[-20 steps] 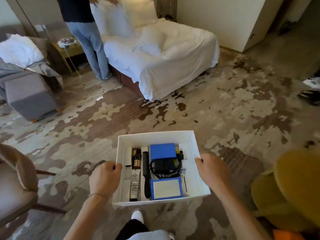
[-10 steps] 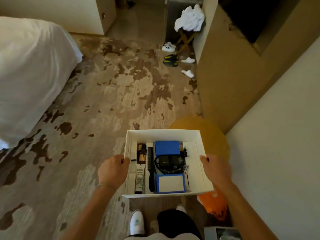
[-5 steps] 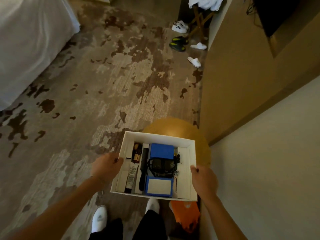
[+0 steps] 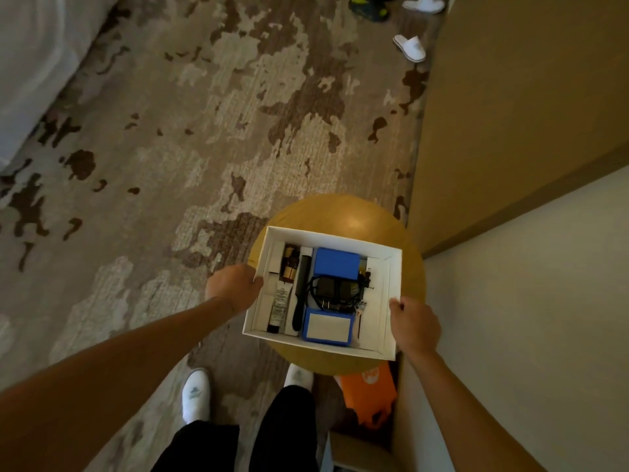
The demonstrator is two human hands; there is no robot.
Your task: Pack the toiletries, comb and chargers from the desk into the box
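Box: I am watching the white box (image 4: pixel 391 301) being held between both hands, over a round yellow stool (image 4: pixel 350 216).
Left hand (image 4: pixel 235 287): gripping the box's left wall.
Right hand (image 4: pixel 413 323): gripping the right wall.
Contents (between the hands): black comb (image 4: pixel 299 294), tube (image 4: pixel 279 306), black charger (image 4: pixel 335 289), blue cases (image 4: pixel 328 328).

The box (image 4: pixel 394 267) looks like matt white card; the comb (image 4: pixel 300 294) inside is smooth black plastic; the stool (image 4: pixel 347 218) beneath has a glossy yellow top with a sheen; the carpet (image 4: pixel 204 131) is rough woven pile; the slippers (image 4: pixel 195 395) are soft white cloth.
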